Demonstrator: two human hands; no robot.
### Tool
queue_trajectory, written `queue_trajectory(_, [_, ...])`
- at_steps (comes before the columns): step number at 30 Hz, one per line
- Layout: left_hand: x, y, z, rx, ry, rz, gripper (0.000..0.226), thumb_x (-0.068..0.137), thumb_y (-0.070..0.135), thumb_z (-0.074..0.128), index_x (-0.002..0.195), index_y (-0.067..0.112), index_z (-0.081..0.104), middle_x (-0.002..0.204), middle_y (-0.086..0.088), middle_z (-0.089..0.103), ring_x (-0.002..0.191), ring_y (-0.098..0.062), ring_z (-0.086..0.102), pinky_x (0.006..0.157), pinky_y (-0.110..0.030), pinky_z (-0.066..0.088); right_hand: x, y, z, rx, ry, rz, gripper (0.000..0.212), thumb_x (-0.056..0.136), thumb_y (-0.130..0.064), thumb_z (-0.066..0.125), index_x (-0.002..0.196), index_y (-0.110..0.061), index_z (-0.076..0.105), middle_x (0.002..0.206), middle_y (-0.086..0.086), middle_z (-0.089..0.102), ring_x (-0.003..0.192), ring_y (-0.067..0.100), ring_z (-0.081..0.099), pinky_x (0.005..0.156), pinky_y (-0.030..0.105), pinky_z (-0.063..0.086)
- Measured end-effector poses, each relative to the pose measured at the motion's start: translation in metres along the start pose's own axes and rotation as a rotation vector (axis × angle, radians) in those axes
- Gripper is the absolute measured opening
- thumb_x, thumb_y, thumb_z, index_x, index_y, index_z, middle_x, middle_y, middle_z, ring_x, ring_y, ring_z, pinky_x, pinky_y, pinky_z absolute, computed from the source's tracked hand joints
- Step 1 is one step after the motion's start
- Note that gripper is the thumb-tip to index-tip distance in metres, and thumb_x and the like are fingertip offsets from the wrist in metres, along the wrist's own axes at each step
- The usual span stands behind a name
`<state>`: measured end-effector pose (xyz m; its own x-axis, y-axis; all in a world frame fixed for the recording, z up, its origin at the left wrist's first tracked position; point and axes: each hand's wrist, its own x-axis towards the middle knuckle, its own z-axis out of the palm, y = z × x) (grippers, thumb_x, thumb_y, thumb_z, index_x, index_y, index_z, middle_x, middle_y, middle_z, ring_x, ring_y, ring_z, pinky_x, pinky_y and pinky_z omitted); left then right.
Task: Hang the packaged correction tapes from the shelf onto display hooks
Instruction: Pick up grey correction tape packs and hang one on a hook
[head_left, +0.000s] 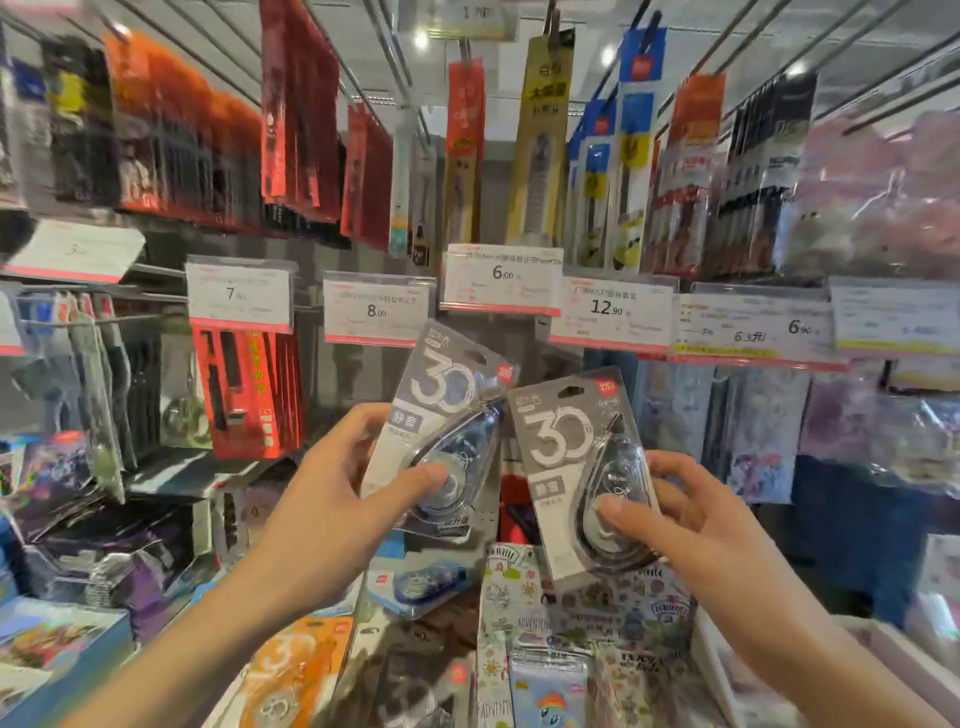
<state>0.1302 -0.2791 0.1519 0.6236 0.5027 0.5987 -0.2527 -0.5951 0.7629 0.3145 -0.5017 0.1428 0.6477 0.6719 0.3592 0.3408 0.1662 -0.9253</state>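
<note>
Glossy clear plastic blisters on matt grey card: both correction tape packs (441, 431) (587, 473).

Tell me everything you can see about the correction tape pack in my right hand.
The grey correction tape pack is a grey-and-white printed card with a large "30", a red logo at its top corner and a hang slot at the top. A clear plastic blister holds a teardrop-shaped, dark translucent dispenser, tip pointing up. It is upright, tilted slightly left, in front of the price tags. The right hand pinches its lower part, thumb on the blister. Its upper left corner meets or overlaps the other pack.
</note>
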Motion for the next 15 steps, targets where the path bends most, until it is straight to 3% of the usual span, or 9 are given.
queue_trajectory(3, [0.006,0.006,-0.010,0.023,0.021,0.042,0.034,0.079,0.041,0.077,0.110,0.040,0.064,0.107,0.018,0.077,0.093,-0.004,0.075,0.081,-0.029,0.056,0.003,-0.006,-0.002,-0.023,0.010,-0.015,0.049,0.076,-0.035,0.079,0.120,-0.026,0.060,0.104,-0.003,0.082,0.091,0.014,0.079,0.070,0.022,0.061])
queue_trajectory(7, [0.008,0.013,-0.025,0.043,0.030,0.079,0.032,0.078,0.042,0.076,0.107,0.045,0.063,0.107,0.017,0.077,0.092,-0.005,0.075,0.081,-0.030,0.056,0.007,-0.004,0.000,-0.041,0.050,-0.032,0.055,0.071,-0.043,0.080,0.120,-0.030,0.060,0.105,-0.005,0.081,0.093,0.013,0.078,0.083,0.030,0.053])
queue_trajectory(13, [0.012,0.024,-0.040,0.088,0.031,0.159,0.033,0.078,0.043,0.075,0.108,0.046,0.062,0.107,0.019,0.077,0.093,0.000,0.073,0.077,-0.020,0.054,0.016,-0.001,0.014,-0.061,0.078,-0.103,0.056,0.068,-0.047,0.080,0.117,-0.031,0.059,0.099,-0.008,0.081,0.084,0.009,0.078,0.067,0.013,0.057])
queue_trajectory(15, [0.013,0.026,-0.043,0.092,0.035,0.175,0.035,0.079,0.043,0.075,0.111,0.044,0.062,0.107,0.022,0.076,0.093,0.001,0.073,0.075,-0.014,0.054,0.020,-0.002,0.019,-0.082,0.078,-0.125,0.057,0.068,-0.051,0.079,0.118,-0.034,0.058,0.104,-0.010,0.080,0.089,0.010,0.078,0.072,0.021,0.059])
